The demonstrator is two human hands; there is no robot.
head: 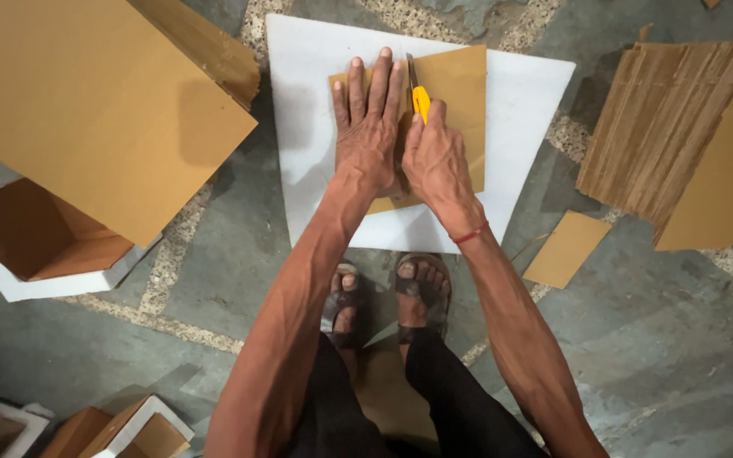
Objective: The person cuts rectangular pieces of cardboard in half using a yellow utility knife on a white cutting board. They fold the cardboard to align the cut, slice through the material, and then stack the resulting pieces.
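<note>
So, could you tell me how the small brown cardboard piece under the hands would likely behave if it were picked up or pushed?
The cardboard piece looks thin and flat, so it is probably light and would flex a little. It lies on a smooth white sheet, so it might slide; the left hand presses it flat while the right hand holds a yellow utility knife against it.

An open box (40, 242), white outside and brown inside, sits at the left, partly under a large brown cardboard sheet (95, 102). Smaller white-edged brown boxes (133, 428) lie at the bottom left. No labels, signs or screens show.
</note>
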